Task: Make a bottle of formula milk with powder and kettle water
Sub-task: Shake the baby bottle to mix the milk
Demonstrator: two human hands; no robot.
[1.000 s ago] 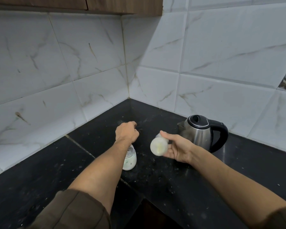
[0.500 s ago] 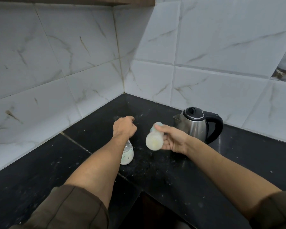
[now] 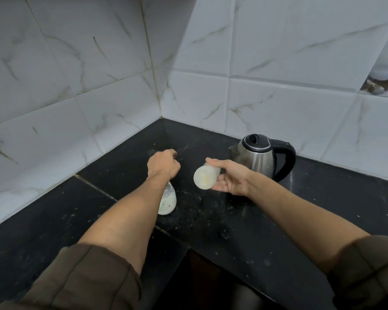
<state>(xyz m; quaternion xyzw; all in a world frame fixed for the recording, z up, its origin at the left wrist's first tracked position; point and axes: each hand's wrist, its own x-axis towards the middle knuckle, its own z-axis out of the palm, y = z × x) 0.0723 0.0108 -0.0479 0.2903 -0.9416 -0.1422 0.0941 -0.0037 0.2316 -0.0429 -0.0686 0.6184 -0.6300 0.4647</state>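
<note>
A clear baby bottle (image 3: 168, 203) with white milky contents at its bottom stands on the black counter (image 3: 222, 220). My left hand (image 3: 163, 164) is closed in a fist over the bottle's top, and my wrist hides the neck. My right hand (image 3: 230, 177) holds a small white powder container (image 3: 205, 177) tipped on its side, its round base facing me, just right of the bottle and above the counter. A steel kettle (image 3: 259, 156) with a black lid and handle stands behind my right hand, lid closed.
The counter forms a corner against white marble-look wall tiles (image 3: 121, 97) on the left and back. Specks of spilled powder lie around the bottle. The counter's front edge drops into a dark gap (image 3: 211, 276) between my arms.
My head has tilted down a little, so the scene sits higher in view. Both hands stay in nearly the same place, and the container is still tipped sideways.
</note>
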